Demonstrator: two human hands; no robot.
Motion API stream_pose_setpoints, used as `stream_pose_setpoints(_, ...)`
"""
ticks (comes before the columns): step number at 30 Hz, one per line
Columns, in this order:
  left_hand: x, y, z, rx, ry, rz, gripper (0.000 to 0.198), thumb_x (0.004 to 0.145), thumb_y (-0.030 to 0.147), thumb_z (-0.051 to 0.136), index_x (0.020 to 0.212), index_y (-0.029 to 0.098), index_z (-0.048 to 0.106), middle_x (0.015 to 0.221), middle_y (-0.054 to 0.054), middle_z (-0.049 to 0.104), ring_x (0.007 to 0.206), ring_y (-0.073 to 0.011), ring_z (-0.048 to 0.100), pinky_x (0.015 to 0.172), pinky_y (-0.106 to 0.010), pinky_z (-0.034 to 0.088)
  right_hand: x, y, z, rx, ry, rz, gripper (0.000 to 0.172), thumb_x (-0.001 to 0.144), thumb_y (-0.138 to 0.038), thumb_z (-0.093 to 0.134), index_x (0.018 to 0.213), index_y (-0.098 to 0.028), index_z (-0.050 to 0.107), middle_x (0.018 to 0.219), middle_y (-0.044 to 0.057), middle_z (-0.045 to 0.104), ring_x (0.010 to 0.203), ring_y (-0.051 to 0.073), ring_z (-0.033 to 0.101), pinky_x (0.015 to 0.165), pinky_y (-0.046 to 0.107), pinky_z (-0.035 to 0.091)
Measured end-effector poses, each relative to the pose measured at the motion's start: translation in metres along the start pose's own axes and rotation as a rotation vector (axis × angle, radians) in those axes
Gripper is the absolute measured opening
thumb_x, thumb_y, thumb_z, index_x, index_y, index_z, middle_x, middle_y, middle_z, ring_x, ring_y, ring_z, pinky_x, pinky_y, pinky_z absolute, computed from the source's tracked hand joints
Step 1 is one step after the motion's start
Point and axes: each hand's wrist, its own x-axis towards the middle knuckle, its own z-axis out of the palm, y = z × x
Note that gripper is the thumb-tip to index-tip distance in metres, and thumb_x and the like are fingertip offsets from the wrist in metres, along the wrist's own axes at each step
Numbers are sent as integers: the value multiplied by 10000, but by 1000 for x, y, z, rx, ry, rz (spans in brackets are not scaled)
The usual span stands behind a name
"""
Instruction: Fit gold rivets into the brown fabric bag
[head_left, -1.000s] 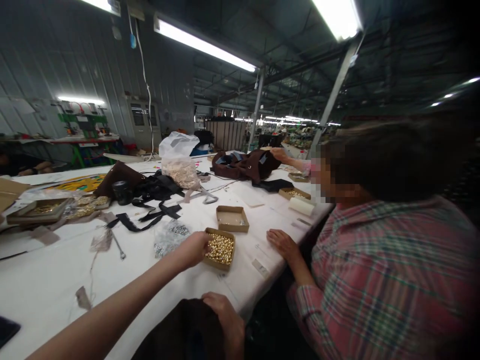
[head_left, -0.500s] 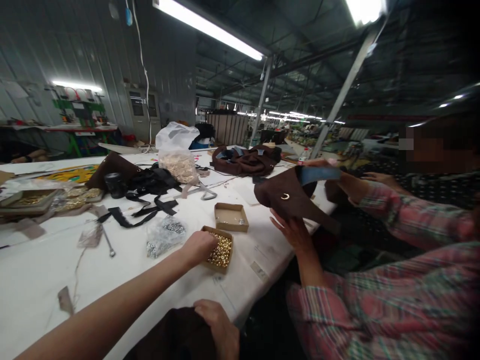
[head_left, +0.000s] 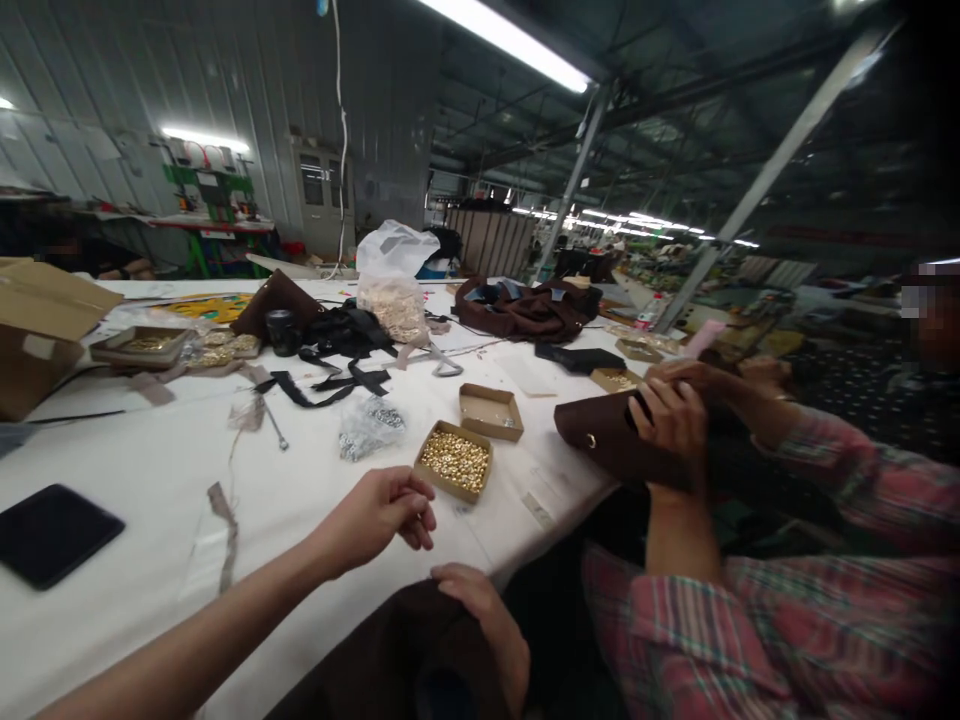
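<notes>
My left hand (head_left: 390,512) hovers over the white table just left of a small cardboard box (head_left: 454,461) full of gold-coloured metal pieces. Its fingers are curled with thumb and fingertips close together; anything between them is too small to make out. At the bottom of the view, my right hand (head_left: 491,625) is wrapped over the edge of a dark brown fabric piece (head_left: 397,650). Behind the gold pieces stands a second box (head_left: 491,411), with a few silvery bits inside. A clear bag of silver pieces (head_left: 371,428) lies to the left.
On the right, a person in a plaid sleeve (head_left: 697,640) holds a brown fabric piece (head_left: 622,435) with a metal ring. Black straps (head_left: 330,385), a plastic bag (head_left: 394,290) and brown fabric (head_left: 525,308) lie farther back. A dark tablet-like object (head_left: 56,533) is at left.
My left hand has come out of the box of gold pieces, toward me. The view has shifted left. The other person's hands have turned and folded their brown fabric.
</notes>
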Motion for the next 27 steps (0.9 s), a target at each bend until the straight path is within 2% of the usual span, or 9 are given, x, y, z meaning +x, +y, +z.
stream_pose_setpoints(3, -59, -10, 0, -141, 25, -90, 392, 970, 525, 720, 1059, 147, 667, 899, -121, 803, 759, -249, 804, 723, -354, 631, -38, -31, 19, 6, -26, 17, 259, 1189, -417, 587, 1262, -259, 779, 1228, 91, 791, 1090, 254, 791, 897, 364, 689)
stream_pose_setpoints(5, -88, -17, 4, -195, 72, -104, 421, 937, 544, 790, 1011, 132, 742, 866, -112, 809, 757, -229, 776, 753, -345, 621, -52, -46, 27, 21, -4, 38, 271, 1204, -372, 531, 1220, -280, 786, 1231, 88, 790, 1112, 248, 794, 906, 334, 670)
stream_pose_setpoints(8, -117, -22, 11, -154, 187, -64, 358, 944, 503, 787, 950, 148, 826, 808, -73, 801, 756, -215, 739, 762, -325, 584, -63, -60, 37, 73, 12, 28, 270, 1209, -365, 517, 1197, -286, 775, 1238, 88, 785, 1139, 246, 788, 941, 336, 658)
stream_pose_setpoints(10, -130, -23, 14, -68, 253, -46, 279, 936, 440, 782, 939, 178, 877, 842, -61, 827, 813, -230, 754, 798, -325, 576, -67, -65, 42, 94, 6, 1, 271, 1208, -364, 514, 1222, -285, 773, 1248, 95, 786, 1170, 258, 782, 967, 356, 661)
stream_pose_setpoints(13, -147, -21, 17, -6, 311, -66, 219, 908, 390, 797, 985, 233, 928, 977, -49, 879, 965, -273, 803, 900, -337, 592, -70, -67, 47, 109, -17, -16, 264, 1201, -361, 531, 1239, -275, 778, 1262, 105, 783, 1187, 268, 781, 1002, 379, 665)
stream_pose_setpoints(18, -168, -20, 13, -28, 339, -133, 287, 924, 424, 772, 1104, 267, 932, 1064, -28, 890, 1061, -314, 828, 969, -372, 621, -70, -67, 52, 119, -93, -11, 237, 1197, -354, 553, 1243, -267, 768, 1279, 102, 766, 1190, 257, 770, 1013, 371, 657)
stream_pose_setpoints(22, -174, -20, 7, 36, 337, -99, 257, 946, 366, 733, 1094, 300, 933, 1116, 0, 887, 1110, -303, 832, 1028, -368, 625, -69, -68, 52, 117, -152, -18, 228, 1198, -320, 547, 1273, -282, 759, 1297, 93, 755, 1197, 253, 760, 1022, 375, 647)
stream_pose_setpoints(27, -172, -25, 3, 80, 348, -75, 233, 955, 309, 740, 1087, 313, 932, 1094, 18, 888, 1083, -278, 841, 999, -336, 636, -67, -70, 54, 92, -191, -45, 234, 1199, -311, 547, 1293, -266, 756, 1313, 104, 747, 1234, 255, 738, 1039, 375, 630)
